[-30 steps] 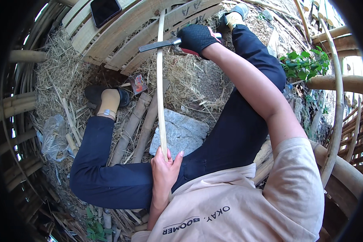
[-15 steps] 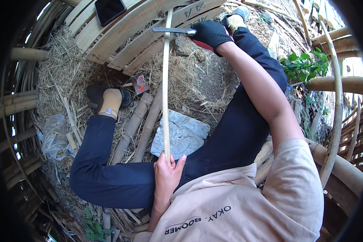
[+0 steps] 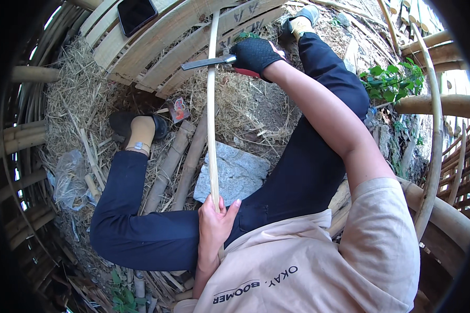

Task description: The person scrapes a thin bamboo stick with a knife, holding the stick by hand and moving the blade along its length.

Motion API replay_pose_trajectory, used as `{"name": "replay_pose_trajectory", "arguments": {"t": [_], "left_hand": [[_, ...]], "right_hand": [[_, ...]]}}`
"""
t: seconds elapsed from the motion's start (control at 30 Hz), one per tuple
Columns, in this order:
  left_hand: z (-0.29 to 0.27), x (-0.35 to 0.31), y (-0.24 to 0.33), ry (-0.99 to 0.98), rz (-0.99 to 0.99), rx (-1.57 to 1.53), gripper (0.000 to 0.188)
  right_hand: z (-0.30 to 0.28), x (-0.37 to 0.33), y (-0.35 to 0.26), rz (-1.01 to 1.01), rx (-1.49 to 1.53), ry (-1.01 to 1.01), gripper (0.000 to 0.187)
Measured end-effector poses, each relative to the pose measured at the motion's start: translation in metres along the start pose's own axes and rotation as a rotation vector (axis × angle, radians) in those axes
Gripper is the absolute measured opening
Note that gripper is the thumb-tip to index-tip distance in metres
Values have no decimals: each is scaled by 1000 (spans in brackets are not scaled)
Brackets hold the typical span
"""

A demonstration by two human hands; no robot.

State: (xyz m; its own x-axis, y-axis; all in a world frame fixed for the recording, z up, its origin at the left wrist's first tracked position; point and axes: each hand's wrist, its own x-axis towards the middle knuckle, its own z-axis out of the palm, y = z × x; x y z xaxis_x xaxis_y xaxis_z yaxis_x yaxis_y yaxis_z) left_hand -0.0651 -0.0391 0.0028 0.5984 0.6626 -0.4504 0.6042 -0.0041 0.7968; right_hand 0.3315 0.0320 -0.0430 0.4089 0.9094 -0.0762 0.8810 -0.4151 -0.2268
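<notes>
A long pale strip of split bamboo [image 3: 211,112] runs from my lap away to the wooden crate. My bare left hand [image 3: 215,221] is closed around its near end, close to my thigh. In a black glove with red on it, my right hand [image 3: 254,56] grips the handle of a knife [image 3: 203,63]. The blade lies across the strip, some way short of the strip's far end, pointing left. Gloved fingers hide most of the handle.
A slatted wooden crate [image 3: 167,52] stands ahead, with a phone [image 3: 136,15] on top. Below the strip rests a flat grey stone [image 3: 234,169]. Bamboo poles [image 3: 168,167], straw [image 3: 81,94] and a clear plastic bag [image 3: 70,180] cover the ground. Leafy plants [image 3: 394,83] grow at right.
My right hand has drawn the knife nearer along the strip and slightly left, its blade now more tilted. The left hand keeps its hold. The whole view has shifted slightly.
</notes>
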Motion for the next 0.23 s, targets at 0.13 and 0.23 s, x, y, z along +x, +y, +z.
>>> {"name": "replay_pose_trajectory", "arguments": {"t": [0.13,0.23], "left_hand": [[-2,-6,0,-10,1,28,38],[-1,-8,0,-12,19,27,37]], "right_hand": [[3,13,13,128,50,63,28],[17,35,67,158,-6,42,36]]}}
